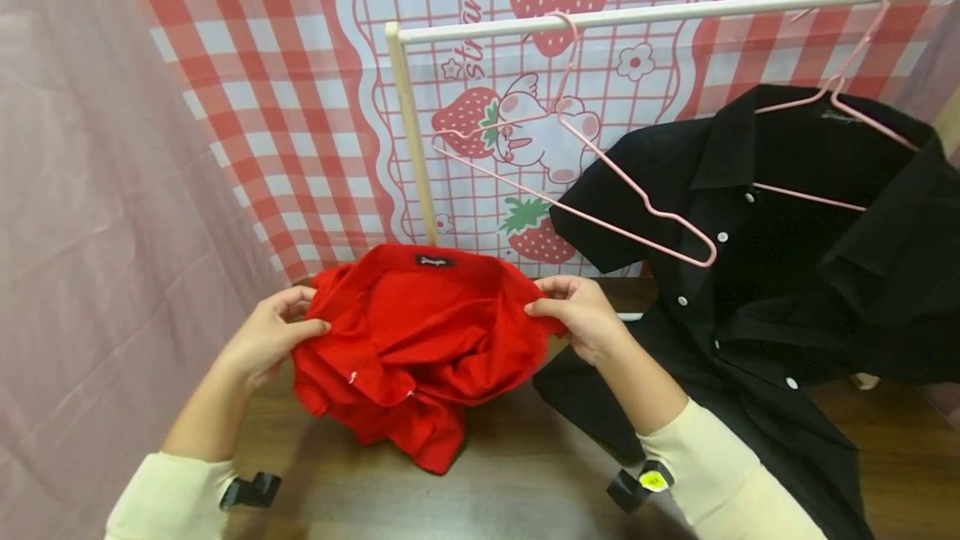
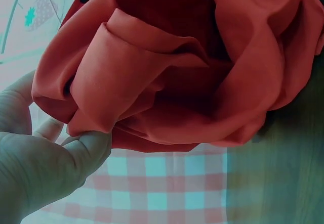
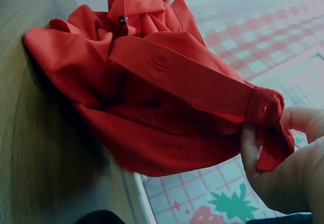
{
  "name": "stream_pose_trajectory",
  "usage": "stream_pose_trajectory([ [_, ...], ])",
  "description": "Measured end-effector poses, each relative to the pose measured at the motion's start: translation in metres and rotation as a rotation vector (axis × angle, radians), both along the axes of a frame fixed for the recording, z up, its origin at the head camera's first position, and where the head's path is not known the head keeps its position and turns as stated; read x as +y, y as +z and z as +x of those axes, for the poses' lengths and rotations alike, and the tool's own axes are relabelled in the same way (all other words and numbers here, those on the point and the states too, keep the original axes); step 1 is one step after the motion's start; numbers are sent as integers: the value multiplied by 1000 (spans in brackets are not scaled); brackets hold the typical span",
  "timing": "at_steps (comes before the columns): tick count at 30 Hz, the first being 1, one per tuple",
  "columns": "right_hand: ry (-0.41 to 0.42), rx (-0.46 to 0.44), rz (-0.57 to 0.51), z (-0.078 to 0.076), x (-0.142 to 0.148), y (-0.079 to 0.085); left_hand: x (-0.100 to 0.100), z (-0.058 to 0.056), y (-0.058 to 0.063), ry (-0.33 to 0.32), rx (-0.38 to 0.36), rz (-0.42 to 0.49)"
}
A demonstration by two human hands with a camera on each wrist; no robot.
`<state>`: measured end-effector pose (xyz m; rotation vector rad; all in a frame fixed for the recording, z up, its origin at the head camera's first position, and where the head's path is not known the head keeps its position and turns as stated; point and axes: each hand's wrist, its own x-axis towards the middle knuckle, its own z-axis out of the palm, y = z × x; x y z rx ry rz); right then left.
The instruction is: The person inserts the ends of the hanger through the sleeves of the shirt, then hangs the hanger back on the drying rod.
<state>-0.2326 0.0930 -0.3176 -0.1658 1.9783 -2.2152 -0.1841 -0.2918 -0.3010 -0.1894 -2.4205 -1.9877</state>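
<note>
A red garment (image 1: pixel 435 340) with a dark neck label hangs bunched between both hands, above the wooden surface. My left hand (image 1: pixel 270 336) pinches its left edge between thumb and fingers. On the opposite edge, my right hand (image 1: pixel 581 315) grips the cloth the same way. In the left wrist view the left hand (image 2: pixel 55 153) holds a fold of the red cloth (image 2: pixel 167 82). The right wrist view has the right hand (image 3: pixel 288 158) at the end of a stitched band with a buttonhole. Part of the fingers lies behind the fabric.
An unfilled pink hanger (image 1: pixel 637 198) hangs from a white rail (image 1: pixel 675 13) on a wooden post (image 1: pixel 411 132). To its right a black short-sleeved shirt (image 1: pixel 720 157) hangs on another pink hanger. Behind is a strawberry-print cloth (image 1: pixel 292 107); a pale curtain (image 1: pixel 112 232) stands left.
</note>
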Motion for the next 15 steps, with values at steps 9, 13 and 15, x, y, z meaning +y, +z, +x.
stream_pose_trajectory([
  [9, 26, 19, -57, 4, 24, 0, 19, 5, 4, -30, 5, -5],
  [13, 25, 38, -54, 7, 35, 5, 28, 8, 7, -37, 20, 7],
  [15, 20, 44, -58, 8, 40, 8, 32, 9, 9, -38, 20, 13],
])
